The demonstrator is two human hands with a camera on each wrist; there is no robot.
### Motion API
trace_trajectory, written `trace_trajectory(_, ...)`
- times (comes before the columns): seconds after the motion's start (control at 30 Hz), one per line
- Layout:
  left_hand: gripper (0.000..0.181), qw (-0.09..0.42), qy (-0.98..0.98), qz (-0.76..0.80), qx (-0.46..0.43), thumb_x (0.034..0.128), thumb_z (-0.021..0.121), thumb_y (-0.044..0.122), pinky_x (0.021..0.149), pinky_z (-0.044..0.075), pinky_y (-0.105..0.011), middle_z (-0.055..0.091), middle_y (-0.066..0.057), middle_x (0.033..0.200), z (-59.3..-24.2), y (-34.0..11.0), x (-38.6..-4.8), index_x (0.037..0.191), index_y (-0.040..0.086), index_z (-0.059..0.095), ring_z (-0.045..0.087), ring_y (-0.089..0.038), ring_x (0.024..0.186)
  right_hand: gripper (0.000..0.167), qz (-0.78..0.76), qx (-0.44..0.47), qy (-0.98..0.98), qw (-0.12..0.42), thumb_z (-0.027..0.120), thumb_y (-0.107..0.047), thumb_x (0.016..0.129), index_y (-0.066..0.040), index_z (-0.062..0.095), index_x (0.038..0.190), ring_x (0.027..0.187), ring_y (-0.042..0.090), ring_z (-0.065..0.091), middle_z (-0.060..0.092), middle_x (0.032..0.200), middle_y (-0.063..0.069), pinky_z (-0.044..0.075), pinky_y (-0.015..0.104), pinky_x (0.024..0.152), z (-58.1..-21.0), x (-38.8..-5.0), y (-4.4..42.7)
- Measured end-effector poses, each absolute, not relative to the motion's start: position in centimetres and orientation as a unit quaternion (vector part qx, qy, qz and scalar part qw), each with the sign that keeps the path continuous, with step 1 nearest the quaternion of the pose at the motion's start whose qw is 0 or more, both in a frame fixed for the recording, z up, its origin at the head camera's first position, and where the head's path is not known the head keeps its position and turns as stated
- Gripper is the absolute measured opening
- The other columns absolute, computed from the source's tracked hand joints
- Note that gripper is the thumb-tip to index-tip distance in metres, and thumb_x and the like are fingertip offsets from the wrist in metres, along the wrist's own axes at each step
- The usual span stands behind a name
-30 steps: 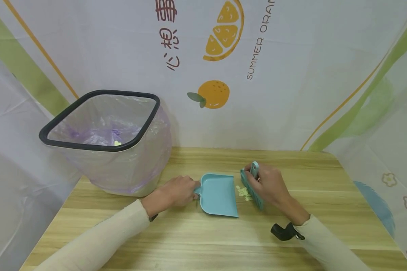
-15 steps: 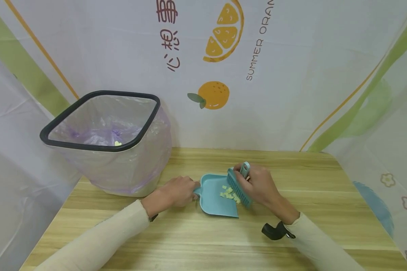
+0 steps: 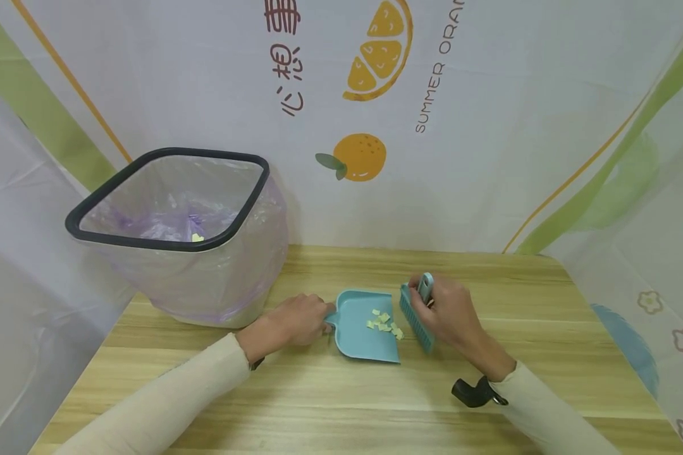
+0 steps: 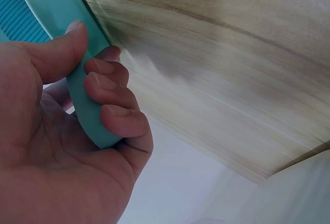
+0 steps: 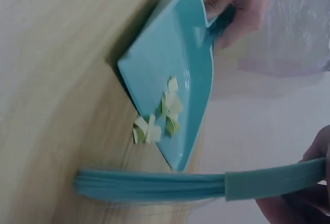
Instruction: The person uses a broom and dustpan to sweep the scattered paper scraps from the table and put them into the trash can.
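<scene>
In the head view my left hand (image 3: 296, 319) grips the handle of a light blue dustpan (image 3: 355, 328), whose mouth faces right on the table. The left wrist view shows thumb and fingers curled round the handle (image 4: 90, 105). Pale yellow paper scraps (image 3: 383, 322) lie in the pan. Some sit at its front lip, partly over the edge, as the right wrist view shows of the scraps (image 5: 147, 129). Just right of the lip, apart from it, my right hand (image 3: 452, 313) holds a matching hand brush (image 3: 415, 319), its bristles (image 5: 149, 185) pointing down towards the table.
A bin (image 3: 216, 287) with a black rim and a clear purple-tinted liner stands at the table's back left, with a pale yellow scrap (image 3: 197, 238) inside. A printed white curtain (image 3: 461, 183) hangs behind the wooden table (image 3: 330, 411).
The scraps went from the table into the pan as the brush swept left over its lip. Since then the brush has moved back right. The left hand and pan stayed put.
</scene>
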State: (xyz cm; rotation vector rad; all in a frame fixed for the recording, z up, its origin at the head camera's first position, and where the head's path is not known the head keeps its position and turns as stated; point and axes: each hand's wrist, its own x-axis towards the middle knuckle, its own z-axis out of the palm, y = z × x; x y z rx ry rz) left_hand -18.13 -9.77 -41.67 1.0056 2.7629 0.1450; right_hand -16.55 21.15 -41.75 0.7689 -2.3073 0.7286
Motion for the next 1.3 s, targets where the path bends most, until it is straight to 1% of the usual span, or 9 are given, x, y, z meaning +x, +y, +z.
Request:
trace_trajectory(0.1,0.024,0.099,0.934,0.052,0.340,0.1064,0.076,0.019,0.072,0.055,-0.038,0.073,-0.011,0.099,-41.6,-9.8,-18.1,0.123,0.001,0.073,0.061,-0.017,0.079,0.006,0.279,0.299,-0.862,0.299,0.070,-0.001,0.095,-0.001,0.076,0.096,0.058,0.008,0.067,0.069,0.072,0.002,0.053,0.022,0.050,-42.0,-16.6,20.7)
trace_trajectory(0.2,0.024,0.100,0.934,0.051,0.341,0.1066,0.076,0.019,0.073,0.055,-0.039,0.072,-0.011,0.099,-41.5,-9.8,-18.1,0.122,0.001,0.073,0.062,-0.018,0.080,0.006,0.283,0.304,-0.859,0.298,0.070,-0.002,0.096,-0.001,0.076,0.097,0.059,0.008,0.067,0.071,0.075,0.002,0.053,0.022,0.052,-42.1,-16.8,19.9)
trace_trajectory(0.37,0.026,0.100,0.935,0.041,0.338,0.1064,0.077,0.022,0.077,0.058,-0.042,0.074,-0.013,0.105,-41.4,-9.8,-18.1,0.123,0.003,0.073,0.069,-0.023,0.090,0.007,0.289,0.311,-0.856,0.295,0.070,-0.004,0.099,-0.001,0.077,0.099,0.062,0.009,0.070,0.075,0.081,0.005,0.055,0.023,0.054,-42.0,-17.0,18.6)
trace_trajectory(0.47,0.027,0.100,0.935,0.038,0.337,0.1062,0.077,0.023,0.078,0.058,-0.043,0.074,-0.013,0.106,-41.4,-9.8,-18.1,0.125,0.004,0.073,0.070,-0.024,0.092,0.007,0.299,0.314,-0.852,0.293,0.072,-0.005,0.099,0.000,0.077,0.100,0.063,0.012,0.072,0.078,0.085,0.009,0.056,0.023,0.054,-41.7,-17.1,18.1)
trace_trajectory(0.57,0.028,0.101,0.935,0.038,0.337,0.1063,0.077,0.023,0.078,0.058,-0.042,0.073,-0.013,0.107,-41.4,-9.7,-18.1,0.125,0.003,0.073,0.068,-0.023,0.090,0.007,0.312,0.308,-0.852,0.287,0.072,-0.005,0.099,0.000,0.077,0.101,0.063,0.014,0.073,0.078,0.087,0.010,0.056,0.022,0.053,-41.4,-17.1,17.9)
trace_trajectory(0.7,0.027,0.101,0.935,0.037,0.338,0.1064,0.077,0.023,0.077,0.058,-0.042,0.073,-0.012,0.106,-41.4,-9.7,-18.1,0.124,0.003,0.073,0.068,-0.022,0.088,0.008,0.310,0.293,-0.857,0.289,0.072,-0.006,0.099,0.000,0.076,0.102,0.060,0.012,0.071,0.077,0.083,0.009,0.054,0.024,0.051,-41.1,-17.1,18.2)
trace_trajectory(0.87,0.028,0.101,0.935,0.039,0.338,0.1059,0.077,0.023,0.079,0.059,-0.043,0.074,-0.014,0.107,-41.5,-9.8,-18.0,0.125,0.003,0.073,0.069,-0.024,0.089,0.006,0.291,0.286,-0.866,0.290,0.071,-0.005,0.099,-0.002,0.076,0.098,0.058,0.010,0.066,0.075,0.078,0.006,0.052,0.026,0.051,-41.3,-17.1,18.7)
trace_trajectory(1.1,0.029,0.100,0.934,0.041,0.342,0.1059,0.077,0.023,0.079,0.060,-0.044,0.074,-0.015,0.108,-41.6,-9.9,-18.1,0.127,0.003,0.073,0.072,-0.026,0.093,0.008,0.291,0.294,-0.868,0.276,0.071,-0.005,0.099,0.000,0.077,0.098,0.060,0.011,0.068,0.077,0.082,0.008,0.054,0.025,0.053,-41.6,-17.0,17.9)
trace_trajectory(1.3,0.028,0.098,0.933,0.038,0.345,0.1063,0.077,0.023,0.078,0.059,-0.044,0.074,-0.014,0.107,-41.6,-9.9,-18.1,0.126,0.003,0.072,0.072,-0.027,0.094,0.010,0.295,0.294,-0.868,0.270,0.070,-0.007,0.100,0.001,0.076,0.100,0.060,0.011,0.065,0.077,0.083,0.008,0.052,0.026,0.054,-41.4,-16.9,16.7)
